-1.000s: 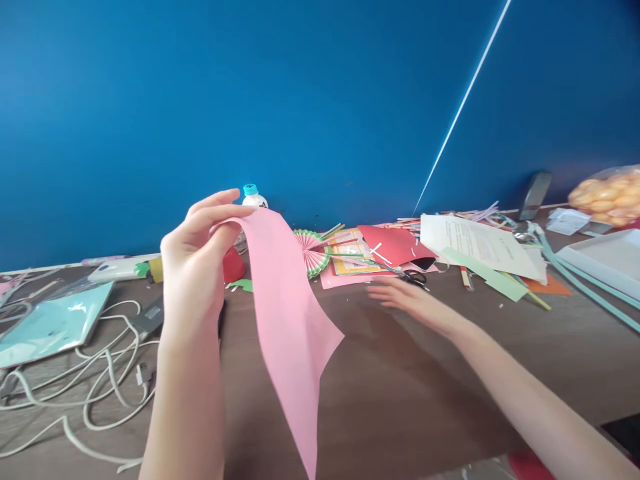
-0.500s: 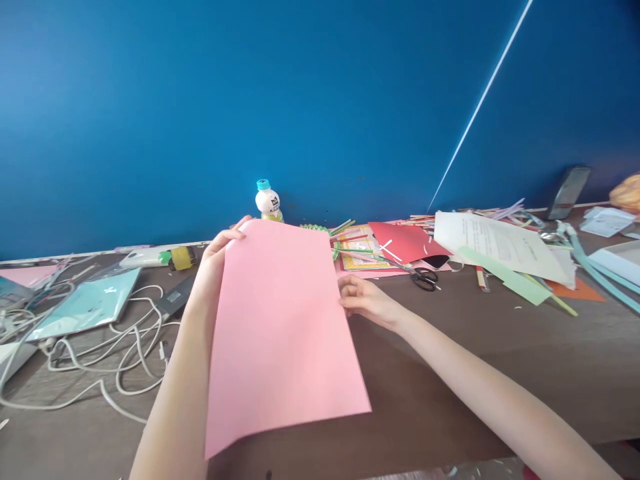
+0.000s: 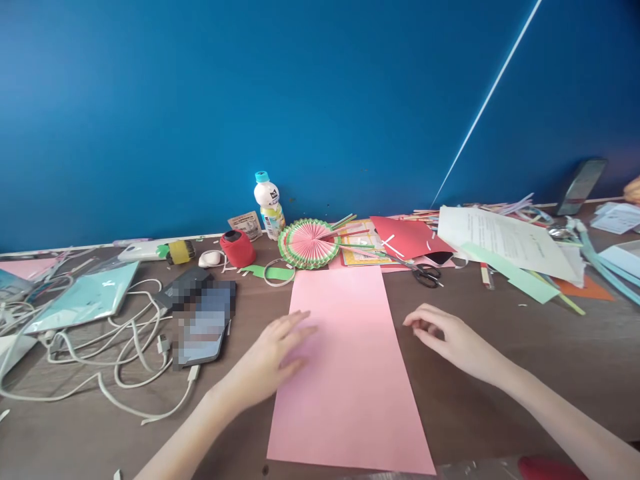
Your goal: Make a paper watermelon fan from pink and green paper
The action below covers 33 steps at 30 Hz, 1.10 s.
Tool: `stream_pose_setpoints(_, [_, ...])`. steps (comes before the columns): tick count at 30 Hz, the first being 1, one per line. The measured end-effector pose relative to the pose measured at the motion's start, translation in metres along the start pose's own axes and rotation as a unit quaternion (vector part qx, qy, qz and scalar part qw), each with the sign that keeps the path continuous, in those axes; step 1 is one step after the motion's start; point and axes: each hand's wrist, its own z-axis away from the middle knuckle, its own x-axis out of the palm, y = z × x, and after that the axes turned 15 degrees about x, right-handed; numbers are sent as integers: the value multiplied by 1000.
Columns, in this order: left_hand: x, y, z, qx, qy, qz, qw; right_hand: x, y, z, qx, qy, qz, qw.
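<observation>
A sheet of pink paper (image 3: 350,393) lies flat on the dark wooden table (image 3: 480,413), its long side running away from me. My left hand (image 3: 283,347) is over the sheet's left edge with its fingers spread and a little blurred; whether they touch the paper I cannot tell. To the right of the sheet, apart from it, my right hand (image 3: 445,333) hovers with loosely curled fingers and nothing in them. Just beyond the sheet's far edge stands a pleated pink and green paper rosette (image 3: 310,244).
Scissors (image 3: 425,275) lie beside a red paper piece (image 3: 407,238) and a printed sheet (image 3: 505,243). Left are a phone (image 3: 207,327), white cables (image 3: 135,360), a red thread spool (image 3: 237,249) and a teal packet (image 3: 87,297). A bottle (image 3: 270,207) stands against the blue wall.
The pink paper, held up in both hands before, now lies flat on the table. Both hands have let go and moved apart. The rosette, spool and phone have come into view.
</observation>
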Motion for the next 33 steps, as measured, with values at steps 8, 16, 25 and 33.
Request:
stream_pose_setpoints(8, [32,13,26,-3,-44,-29,999,12,-14,29,-75,-201,153,965])
stream_pose_setpoints(16, [34,20,33,-7,-62,-37,997,32,3,54,-104,-168,186,963])
stream_pose_setpoints(25, [40,34,22,13,-82,-23,996,32,8,74,-181,-58,242,951])
stream_pose_setpoints(33, [30,29,22,-99,56,181,977,23,-10,32,-30,79,10,996])
